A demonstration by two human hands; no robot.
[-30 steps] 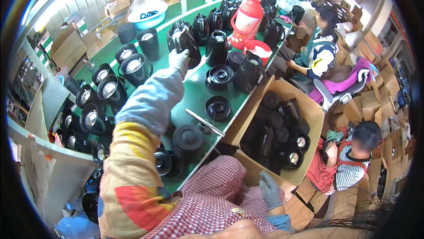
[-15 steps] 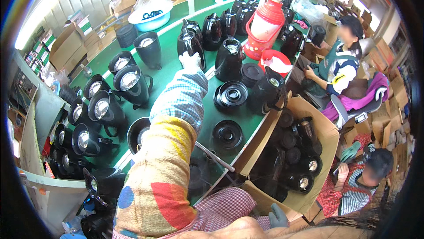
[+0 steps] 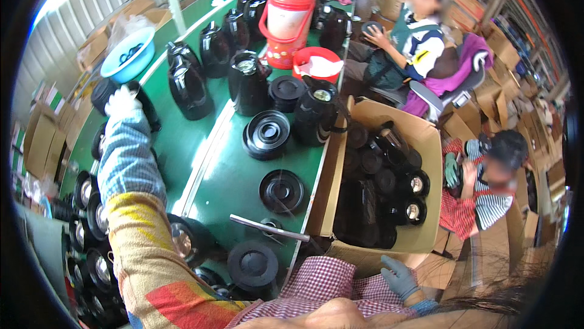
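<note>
The left hand (image 3: 123, 104), in a pale glove, reaches to the upper left of the frame and lies over the upper end of a tapered black flask body (image 3: 146, 108), its fingers at the rim; the glove hides the contact, so I cannot tell whether they grip or only touch. The flask body is on the far left side of the green table (image 3: 234, 174), just beside a stack of black discs (image 3: 102, 94) and below a light-blue basin (image 3: 129, 72). The right hand (image 3: 398, 277), in a grey glove at the lower right, is empty, fingers extended, near the checked apron (image 3: 322, 274). The shell looks like hard plastic, so it should be stiff and fairly light for its bulk, but smooth enough to slide under a knitted glove. Similar black vessels (image 3: 98, 266) at the lower left show shiny silver interiors; if this one has such a liner, perhaps glass, it would be fragile and knocks are best avoided. A rim pinch from above suits a short lift, though fingers should stay off any liner; wrapping the hand round the outer wall below the rim would be steadier
</note>
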